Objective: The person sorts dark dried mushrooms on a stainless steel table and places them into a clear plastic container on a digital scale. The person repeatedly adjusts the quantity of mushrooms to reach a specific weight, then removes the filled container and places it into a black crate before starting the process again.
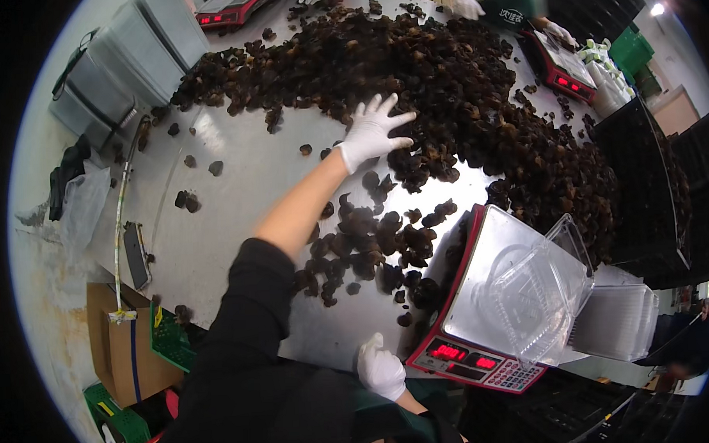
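My left hand (372,132), in a white glove, reaches out with spread fingers at the near edge of a large heap of dark brown wood-ear-like mushrooms (443,83). My right hand (381,367), also gloved in white, is curled at the table's near edge; whether anything is inside it cannot be told. Between the two hands lies a looser scatter of the same dark pieces (361,239). To the right stands a red digital scale (479,264) with a lit display, and an open clear plastic container (533,297) rests tilted on its steel plate.
Stacked clear containers (616,323) stand right of the scale. Across the metal table (242,184) are another scale (566,79) and co-workers' gloved hands (467,5). Grey bins (143,47) line the far left. A cardboard box (121,347) and green crate (171,339) stand lower left.
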Motion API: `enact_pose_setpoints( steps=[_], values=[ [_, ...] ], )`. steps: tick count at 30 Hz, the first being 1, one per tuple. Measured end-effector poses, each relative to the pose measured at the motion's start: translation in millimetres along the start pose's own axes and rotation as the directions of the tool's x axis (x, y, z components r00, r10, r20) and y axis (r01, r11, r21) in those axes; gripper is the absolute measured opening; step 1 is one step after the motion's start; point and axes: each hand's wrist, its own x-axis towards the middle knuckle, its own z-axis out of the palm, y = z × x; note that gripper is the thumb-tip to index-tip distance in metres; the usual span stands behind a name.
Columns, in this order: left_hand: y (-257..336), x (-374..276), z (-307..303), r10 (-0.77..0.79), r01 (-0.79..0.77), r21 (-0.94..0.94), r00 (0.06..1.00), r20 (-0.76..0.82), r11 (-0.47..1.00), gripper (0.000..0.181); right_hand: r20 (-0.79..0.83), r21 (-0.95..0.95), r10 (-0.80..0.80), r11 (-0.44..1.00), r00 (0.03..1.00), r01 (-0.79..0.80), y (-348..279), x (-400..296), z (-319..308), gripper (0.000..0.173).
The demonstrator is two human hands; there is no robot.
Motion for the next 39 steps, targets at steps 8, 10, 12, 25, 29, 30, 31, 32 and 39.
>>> enact_pose_setpoints(
  steps=[8,10,12,25,29,30,31,32,39],
  values=[
    [54,-96,-7,0.401,-0.339,-0.264,0.886,0.235,0.903,0.042,0.018,-0.003,-0.028,1.0,0.999,0.028,4,0,6,0.035],
    [62,-125,-43,0.465,-0.351,-0.35,0.822,0.328,0.868,0.044,0.017,-0.019,-0.033,0.999,0.999,0.033,1,-1,6,0.034],
    [62,-133,-77,0.493,-0.244,-0.514,0.758,0.427,0.822,0.048,0.015,-0.016,-0.021,1.0,1.0,0.021,1,-6,12,0.033],
    [-116,-44,-2,-0.049,0.041,-0.209,0.998,-0.035,0.977,0.047,0.109,0.001,0.05,0.999,0.993,-0.05,-1,-1,5,0.033],
    [-56,-114,-50,0.03,0.063,-0.33,0.963,0.267,0.942,0.049,-0.013,-0.074,0.038,0.996,0.999,-0.039,-2,2,6,0.033],
    [-40,-129,-70,0.01,0.134,-0.379,0.935,0.355,0.916,0.051,-0.038,-0.068,0.01,0.998,0.999,-0.012,0,1,5,0.035],
    [-31,-147,-87,-0.021,0.167,-0.401,0.939,0.344,0.901,0.054,-0.061,-0.062,-0.018,0.998,0.998,0.014,1,0,7,0.036],
    [-26,-164,-95,-0.064,0.15,-0.324,0.963,0.262,0.934,0.054,-0.059,-0.043,-0.018,0.999,0.998,0.015,0,0,7,0.037],
    [86,-217,-99,0.118,-0.103,-0.102,0.981,0.154,0.989,0.046,-0.068,-0.069,0.047,0.996,0.997,-0.052,-3,-2,9,0.035]
  ],
)
